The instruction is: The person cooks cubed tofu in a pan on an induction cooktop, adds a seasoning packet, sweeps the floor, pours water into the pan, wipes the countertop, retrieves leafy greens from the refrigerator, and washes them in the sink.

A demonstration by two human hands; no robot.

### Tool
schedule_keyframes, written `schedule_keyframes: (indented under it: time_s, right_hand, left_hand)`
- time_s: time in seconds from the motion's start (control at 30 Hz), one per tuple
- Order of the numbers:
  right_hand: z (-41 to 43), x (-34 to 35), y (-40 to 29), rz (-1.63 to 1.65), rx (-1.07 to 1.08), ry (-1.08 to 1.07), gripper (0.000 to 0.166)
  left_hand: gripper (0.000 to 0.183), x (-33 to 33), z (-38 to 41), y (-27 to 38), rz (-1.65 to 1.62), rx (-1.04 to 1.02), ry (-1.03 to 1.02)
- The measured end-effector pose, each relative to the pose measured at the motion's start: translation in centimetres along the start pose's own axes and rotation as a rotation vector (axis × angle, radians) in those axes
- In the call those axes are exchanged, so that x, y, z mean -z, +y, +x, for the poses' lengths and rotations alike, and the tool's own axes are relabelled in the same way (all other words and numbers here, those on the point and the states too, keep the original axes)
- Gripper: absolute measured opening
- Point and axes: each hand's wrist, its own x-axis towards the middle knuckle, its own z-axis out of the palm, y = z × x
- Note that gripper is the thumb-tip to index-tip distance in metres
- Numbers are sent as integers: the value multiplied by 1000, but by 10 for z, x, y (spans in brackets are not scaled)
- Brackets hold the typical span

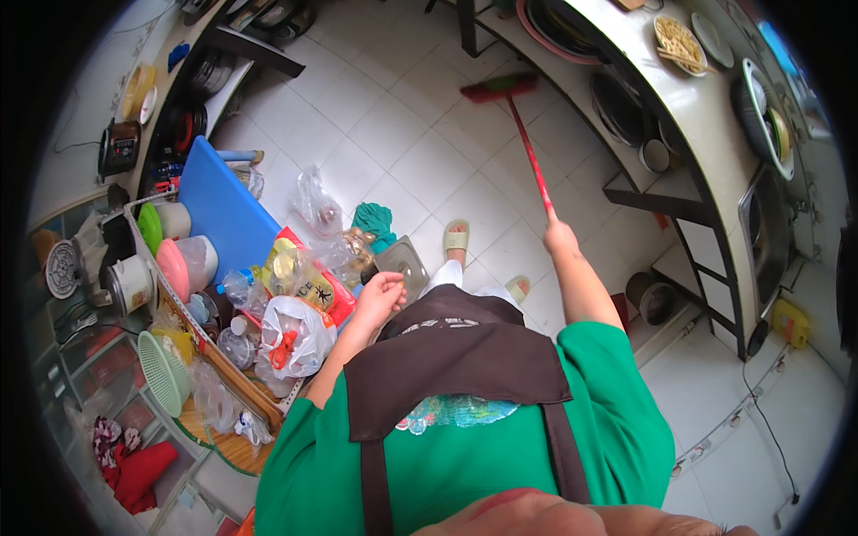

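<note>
My right hand (pixel 560 238) is closed around the end of the red handle of a broom (pixel 529 151). The broom's red and dark head (pixel 499 87) is on or just above the white tiled floor, beside the counter on the right, and looks blurred. My left hand (pixel 385 295) is raised in front of my apron with its fingers curled; whether it holds anything small is unclear. Near it are a grey lidded container (pixel 404 263), a white plastic bag (pixel 298 338) and a red and yellow rice bag (pixel 315 285).
A blue board (pixel 224 208) leans by the crowded shelf at left. A clear plastic bag (pixel 317 204) and a green cloth (pixel 374 224) lie near my feet. The right counter (pixel 660 100) curves along, with pans below; a dark bucket (pixel 650 298) stands under it.
</note>
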Motion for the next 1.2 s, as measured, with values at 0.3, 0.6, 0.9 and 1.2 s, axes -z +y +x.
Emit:
schedule_keyframes:
  time_s: [0.3,0.6,0.9,1.2]
  right_hand:
    - [-154,81,36,7,42,127,46]
    - [75,112,-138,16,97,138,36]
    - [-20,96,-57,-206,-39,-85,53]
    - [-38,184,-197,-68,128,16,44]
  left_hand:
    - [26,56,33,53,-182,-130,-17]
    - [25,117,48,94,-211,-162,96]
    - [27,186,118,160,-289,-156,125]
    - [24,248,182,275,-285,-196,129]
